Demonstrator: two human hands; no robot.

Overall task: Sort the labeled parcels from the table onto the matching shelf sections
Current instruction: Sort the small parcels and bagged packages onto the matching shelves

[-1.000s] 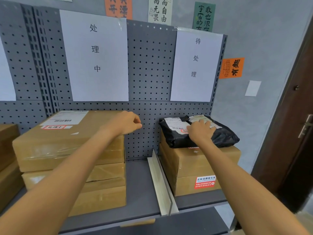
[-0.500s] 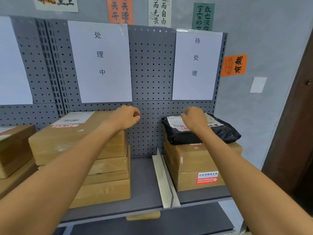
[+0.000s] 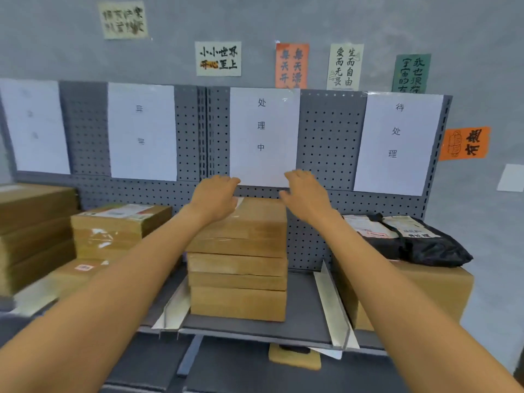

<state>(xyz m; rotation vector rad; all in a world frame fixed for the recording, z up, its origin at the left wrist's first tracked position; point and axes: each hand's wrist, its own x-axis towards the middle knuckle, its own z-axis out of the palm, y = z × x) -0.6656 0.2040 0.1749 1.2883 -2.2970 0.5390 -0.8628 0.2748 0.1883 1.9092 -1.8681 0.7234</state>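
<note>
Right now both hands are up in front of the middle shelf section, holding nothing. Left hand [image 3: 214, 194] hovers over the back-left corner of the top box in the centre stack of cardboard parcels [image 3: 241, 259], fingers loosely bent w/ nothing in them; can't tell if it touches the box. Right hand [image 3: 304, 192] is raised just beside it, above the stack's right edge, fingers relaxed & spread, nothing gripped. Stack sits under the paper sign 处理中 [image 3: 262, 131] on the grey pegboard [image 3: 329, 143], between two white dividers: left divider [image 3: 177, 307], right divider [image 3: 331, 302]. In the right section, under the sign 待处理 [image 3: 397, 137], a black poly-bag parcel [image 3: 419, 242] w/ white shipping labels lies on top of a large cardboard box [image 3: 425, 296]. Left of centre, a smaller box w/ a label [image 3: 119, 228] rests on a flat parcel w/ a red sticker [image 3: 82, 272], under a sign too blurred to read [image 3: 141, 131]. Far left, another cardboard stack [image 3: 31, 234] below a fourth blurred sheet [image 3: 37, 126]. Small posters hang on the grey wall above the pegboard, e.g. an orange one [image 3: 291, 65] & a green one [image 3: 411, 73]. Grey shelf board edge [image 3: 255, 336] runs below the parcels.
</note>
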